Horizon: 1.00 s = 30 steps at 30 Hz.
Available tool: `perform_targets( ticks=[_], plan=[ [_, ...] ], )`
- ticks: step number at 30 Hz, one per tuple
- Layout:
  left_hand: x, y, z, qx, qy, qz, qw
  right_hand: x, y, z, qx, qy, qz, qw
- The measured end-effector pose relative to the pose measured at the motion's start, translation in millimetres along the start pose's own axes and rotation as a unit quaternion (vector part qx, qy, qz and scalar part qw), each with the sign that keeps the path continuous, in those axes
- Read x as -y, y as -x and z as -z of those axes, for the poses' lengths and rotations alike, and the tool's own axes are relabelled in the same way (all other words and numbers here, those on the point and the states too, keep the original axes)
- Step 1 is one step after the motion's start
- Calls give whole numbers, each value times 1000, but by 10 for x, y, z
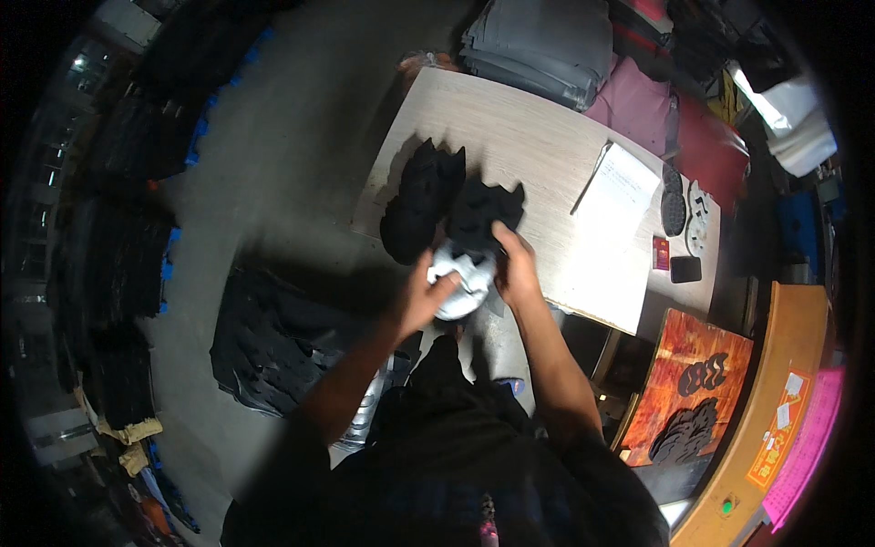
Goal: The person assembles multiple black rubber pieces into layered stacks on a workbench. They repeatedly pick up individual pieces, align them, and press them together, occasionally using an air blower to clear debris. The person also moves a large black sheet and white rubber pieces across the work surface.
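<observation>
Near the front left corner of a pale wood-topped table (pixel 533 137), my left hand (pixel 431 290) holds a white, curved cut piece (pixel 465 294), its thumb lying over it. My right hand (pixel 516 263) grips the right side of a stack of black cut pieces (pixel 478 215) with pointed edges; its fingers are partly hidden. The white piece lies against the near end of that stack. Just left of it, a second black stack (pixel 420 202) rests on the table, with similar pointed tips.
Papers (pixel 622 184), a phone (pixel 685 269), a small red box (pixel 660 254) and shoe soles (pixel 673 202) lie on the table's right. Grey sheets (pixel 540 48) are piled behind. Black sheets (pixel 287 342) stand low at left. An orange-framed machine (pixel 786 383) with black cut pieces (pixel 683 431) is at right.
</observation>
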<state>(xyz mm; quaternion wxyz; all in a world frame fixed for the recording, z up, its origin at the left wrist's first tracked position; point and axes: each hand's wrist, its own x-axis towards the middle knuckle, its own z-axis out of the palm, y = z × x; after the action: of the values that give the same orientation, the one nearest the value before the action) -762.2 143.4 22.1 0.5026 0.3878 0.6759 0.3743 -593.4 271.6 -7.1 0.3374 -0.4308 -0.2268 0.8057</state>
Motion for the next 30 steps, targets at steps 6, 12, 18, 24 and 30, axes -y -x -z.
perform_targets(
  ticks=[6,12,18,24,30],
  plan=[
    [-78,-664,909,-64,-11,-62,996,78,-932,-861,29,53,0,998],
    [185,-923,1118,-107,-258,34,960,112,-1148,-911,-21,258,-42,965],
    [1,-892,925,-128,-346,-111,923,-142,-720,-496,11,273,-41,961],
    [-169,-996,665,-109,-411,-41,904,-702,-394,-467,218,222,-40,950],
    [-215,-965,575,-107,-440,7,891,-818,-295,-562,188,160,-29,969]
  ],
)
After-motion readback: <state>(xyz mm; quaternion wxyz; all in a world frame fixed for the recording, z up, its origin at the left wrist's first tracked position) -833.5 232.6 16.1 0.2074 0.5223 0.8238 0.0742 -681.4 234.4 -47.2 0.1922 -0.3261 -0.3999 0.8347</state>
